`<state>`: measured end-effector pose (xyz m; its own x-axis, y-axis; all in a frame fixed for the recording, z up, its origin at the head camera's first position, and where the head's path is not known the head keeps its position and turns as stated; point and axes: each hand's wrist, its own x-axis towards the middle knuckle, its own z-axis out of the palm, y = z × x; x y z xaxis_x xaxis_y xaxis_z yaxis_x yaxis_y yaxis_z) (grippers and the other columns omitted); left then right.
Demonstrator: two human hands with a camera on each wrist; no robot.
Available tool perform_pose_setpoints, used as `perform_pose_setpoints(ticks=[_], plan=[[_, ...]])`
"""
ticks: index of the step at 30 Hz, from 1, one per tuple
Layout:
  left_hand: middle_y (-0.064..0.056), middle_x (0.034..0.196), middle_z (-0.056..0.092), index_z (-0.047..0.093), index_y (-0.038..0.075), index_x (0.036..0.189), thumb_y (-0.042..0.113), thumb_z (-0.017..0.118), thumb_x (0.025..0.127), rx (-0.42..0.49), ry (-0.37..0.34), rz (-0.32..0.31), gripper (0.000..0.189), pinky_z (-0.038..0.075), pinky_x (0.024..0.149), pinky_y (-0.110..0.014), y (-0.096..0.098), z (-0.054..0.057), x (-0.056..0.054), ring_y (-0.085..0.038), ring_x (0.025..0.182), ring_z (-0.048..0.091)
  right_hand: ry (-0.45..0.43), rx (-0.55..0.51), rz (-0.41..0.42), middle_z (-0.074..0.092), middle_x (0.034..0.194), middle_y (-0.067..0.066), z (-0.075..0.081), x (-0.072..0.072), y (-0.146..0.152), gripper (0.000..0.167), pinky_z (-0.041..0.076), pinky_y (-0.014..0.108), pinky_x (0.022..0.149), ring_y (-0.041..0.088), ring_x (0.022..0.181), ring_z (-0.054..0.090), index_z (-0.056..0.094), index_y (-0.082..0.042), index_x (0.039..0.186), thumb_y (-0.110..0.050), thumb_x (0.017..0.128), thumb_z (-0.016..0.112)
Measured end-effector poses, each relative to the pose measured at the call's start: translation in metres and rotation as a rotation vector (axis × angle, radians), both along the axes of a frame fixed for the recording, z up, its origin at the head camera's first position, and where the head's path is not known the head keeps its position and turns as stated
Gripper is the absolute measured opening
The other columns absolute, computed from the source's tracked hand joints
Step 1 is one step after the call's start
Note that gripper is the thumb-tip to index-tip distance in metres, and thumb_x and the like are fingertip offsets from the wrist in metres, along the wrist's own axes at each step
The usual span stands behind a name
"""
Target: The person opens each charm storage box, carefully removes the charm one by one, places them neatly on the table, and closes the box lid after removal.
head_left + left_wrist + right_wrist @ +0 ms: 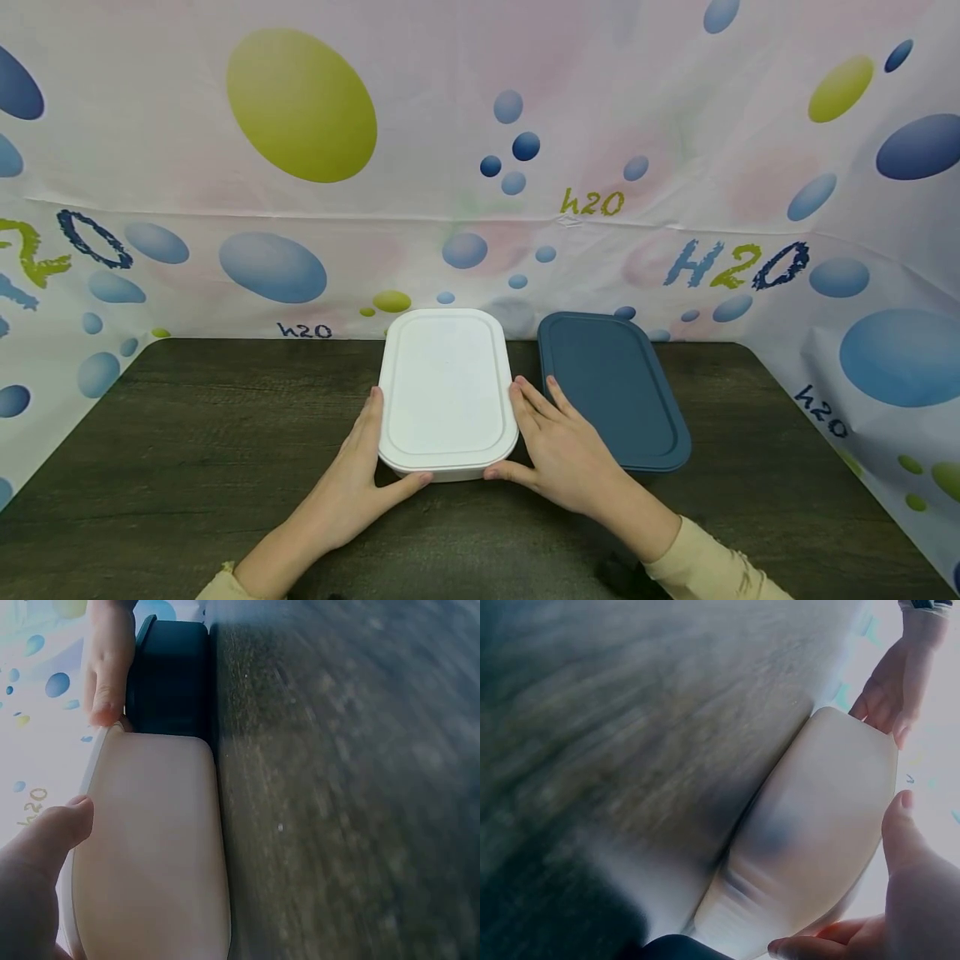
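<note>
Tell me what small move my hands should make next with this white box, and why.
I'd probably have the left hand and right hand squeeze the white box gently inward: their fingers lie along its opposite sides and the thumbs are at its near edge, so a firmer hold should steady it beside the blue box.

A: what's that dark blob (pixel 626 575) low in the head view?
B: too murky, shadow maybe. worktop (pixel 622 742) is smeary in right wrist; left wrist's bottom edge chops the white box (pixel 150 847).
</note>
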<state>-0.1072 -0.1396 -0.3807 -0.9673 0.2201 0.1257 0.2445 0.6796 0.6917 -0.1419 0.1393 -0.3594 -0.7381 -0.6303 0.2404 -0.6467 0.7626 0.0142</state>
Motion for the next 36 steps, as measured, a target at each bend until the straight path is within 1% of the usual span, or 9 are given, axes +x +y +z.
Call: perform_pose_setpoints(ticks=[6,15,21,27,36], plan=[[-0.011,0.158,-0.006,-0.013,0.014,0.151,0.067,0.061,0.079,-0.001,-0.008,0.001,0.116,0.022,0.107,-0.059,0.0,0.001,-0.001,-0.033,0.144,0.003,-0.005,-0.006,-0.01,0.025,0.151,0.017,0.001,0.001,0.0,0.102,0.004,0.041,0.115,0.021,0.142,0.019,0.027,0.005,0.146,-0.076,0.085,0.033],[-0.009,0.158,-0.009,-0.015,0.016,0.151,0.069,0.06,0.079,-0.005,-0.028,-0.003,0.117,0.021,0.107,-0.059,0.001,0.003,-0.001,-0.032,0.144,0.001,-0.007,-0.018,-0.018,0.026,0.151,0.017,0.001,0.002,0.0,0.101,0.005,0.042,0.115,0.02,0.142,0.019,0.029,0.006,0.145,-0.076,0.086,0.033],[-0.009,0.158,-0.012,-0.017,0.018,0.15,0.068,0.06,0.079,0.006,-0.045,-0.011,0.116,0.02,0.107,-0.06,0.0,0.007,-0.002,-0.032,0.144,-0.001,-0.01,-0.036,-0.021,0.025,0.151,0.017,0.002,0.002,0.0,0.101,0.007,0.043,0.115,0.02,0.142,0.019,0.029,0.006,0.145,-0.075,0.086,0.034],[-0.008,0.157,-0.012,-0.017,0.018,0.15,0.069,0.06,0.079,0.003,-0.044,-0.017,0.116,0.02,0.107,-0.06,0.0,0.01,-0.002,-0.031,0.144,-0.002,-0.017,-0.053,-0.025,0.025,0.151,0.017,0.002,0.003,-0.001,0.1,0.006,0.043,0.115,0.022,0.142,0.021,0.028,0.006,0.145,-0.075,0.087,0.035],[-0.008,0.157,-0.012,-0.016,0.017,0.15,0.067,0.061,0.079,0.011,-0.032,-0.016,0.116,0.019,0.108,-0.059,-0.001,0.011,-0.002,-0.03,0.144,-0.003,-0.035,-0.073,-0.043,0.021,0.152,0.016,0.003,0.004,-0.003,0.102,0.005,0.042,0.115,0.02,0.143,0.017,0.025,0.006,0.146,-0.075,0.086,0.035]])
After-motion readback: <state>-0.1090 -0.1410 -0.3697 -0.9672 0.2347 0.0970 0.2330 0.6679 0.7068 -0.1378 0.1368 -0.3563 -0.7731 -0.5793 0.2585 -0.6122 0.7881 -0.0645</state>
